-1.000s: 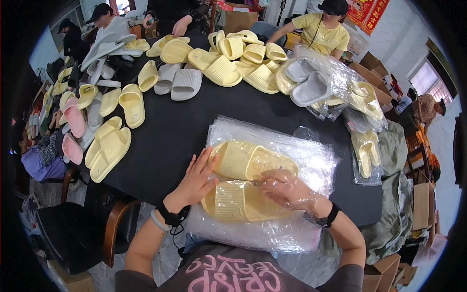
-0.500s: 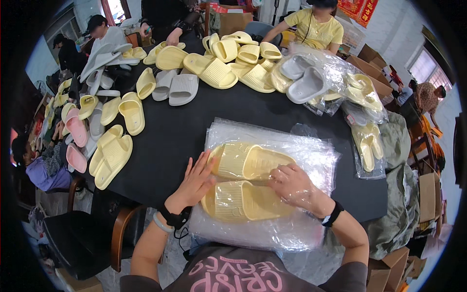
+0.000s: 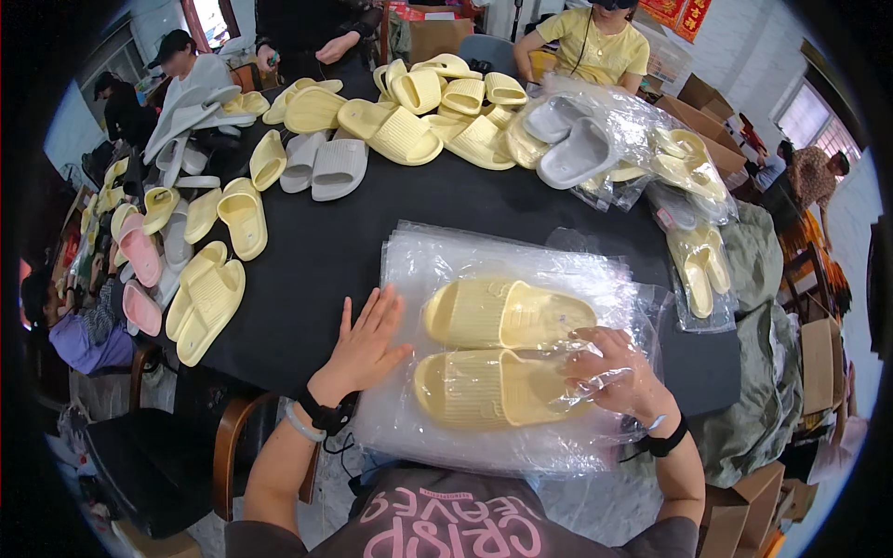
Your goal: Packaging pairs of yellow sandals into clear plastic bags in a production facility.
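Observation:
Two yellow ribbed slide slippers, a far one (image 3: pixel 465 313) and a near one (image 3: pixel 458 389), lie side by side with clear film over them. Under them is a stack of clear plastic bags (image 3: pixel 409 256) on the black table. My right hand (image 3: pixel 621 374) is closed at the heel ends of the pair, its fingers bent and partly covered by shiny film. It seems to grip the slippers, though the fingertips are partly hidden. My left hand (image 3: pixel 365 342) lies open with fingers spread at the left edge of the stack, apart from the toes.
Loose yellow slippers (image 3: pixel 405 135) and grey slippers (image 3: pixel 339 169) line the far side of the black table (image 3: pixel 316 251). Bagged pairs (image 3: pixel 698 265) lie at the right. More yellow and pink slippers (image 3: pixel 139 249) are at the left. Co-workers are around the table; cardboard boxes (image 3: pixel 744 502) stand right.
The slippers have moved right across the bag stack together with my right hand. My left hand no longer touches their toes and has its fingers spread beside them.

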Demonstrator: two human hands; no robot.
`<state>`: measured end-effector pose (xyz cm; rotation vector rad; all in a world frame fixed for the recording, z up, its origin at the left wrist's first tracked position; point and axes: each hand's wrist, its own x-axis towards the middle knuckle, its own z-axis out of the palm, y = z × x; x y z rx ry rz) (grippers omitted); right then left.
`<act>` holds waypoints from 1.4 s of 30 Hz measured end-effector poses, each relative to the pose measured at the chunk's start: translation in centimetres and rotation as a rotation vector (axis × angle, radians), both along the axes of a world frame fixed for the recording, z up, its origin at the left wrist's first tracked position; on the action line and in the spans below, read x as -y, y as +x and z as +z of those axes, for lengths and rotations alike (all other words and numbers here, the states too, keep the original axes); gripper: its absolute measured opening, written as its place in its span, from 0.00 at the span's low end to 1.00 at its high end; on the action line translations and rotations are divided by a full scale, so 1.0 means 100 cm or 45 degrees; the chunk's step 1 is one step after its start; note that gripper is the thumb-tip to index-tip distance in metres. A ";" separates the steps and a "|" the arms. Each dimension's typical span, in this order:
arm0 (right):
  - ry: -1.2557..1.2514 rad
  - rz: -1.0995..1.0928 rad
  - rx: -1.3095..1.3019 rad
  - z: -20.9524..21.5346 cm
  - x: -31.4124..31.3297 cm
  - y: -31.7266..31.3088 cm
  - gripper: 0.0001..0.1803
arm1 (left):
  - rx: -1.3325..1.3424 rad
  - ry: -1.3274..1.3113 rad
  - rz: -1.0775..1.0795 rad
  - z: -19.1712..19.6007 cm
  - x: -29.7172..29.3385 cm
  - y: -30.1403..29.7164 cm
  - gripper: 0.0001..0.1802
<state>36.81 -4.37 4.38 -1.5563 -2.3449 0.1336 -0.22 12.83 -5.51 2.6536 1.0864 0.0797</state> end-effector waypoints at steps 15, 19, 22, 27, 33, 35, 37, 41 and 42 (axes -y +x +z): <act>-0.164 0.301 0.034 -0.021 -0.034 -0.042 0.21 | 0.772 -0.183 0.065 -0.007 -0.005 0.006 0.11; -0.122 0.413 0.044 -0.025 -0.049 -0.064 0.24 | 1.000 -0.322 0.061 -0.017 -0.013 0.003 0.07; -0.098 0.436 0.022 -0.029 -0.054 -0.075 0.24 | 1.021 -0.354 0.113 -0.019 -0.013 0.002 0.04; -0.058 0.392 0.017 -0.032 -0.062 -0.086 0.21 | 1.037 -0.174 0.138 -0.022 -0.010 0.005 0.05; -0.049 0.379 0.013 -0.039 -0.056 -0.073 0.20 | 0.938 0.073 0.166 -0.020 -0.005 0.004 0.07; -0.111 0.323 0.064 -0.028 -0.047 -0.063 0.19 | 0.932 0.053 0.182 -0.023 -0.004 0.001 0.07; -0.135 0.294 0.000 -0.030 -0.035 -0.045 0.19 | 0.950 0.040 0.222 -0.025 -0.005 0.000 0.07; -0.286 0.138 0.003 -0.012 -0.007 -0.017 0.16 | 0.975 0.032 0.229 -0.025 -0.003 0.001 0.07; -0.287 0.133 0.001 -0.013 0.000 -0.009 0.16 | 0.972 0.032 0.236 -0.025 -0.003 0.001 0.07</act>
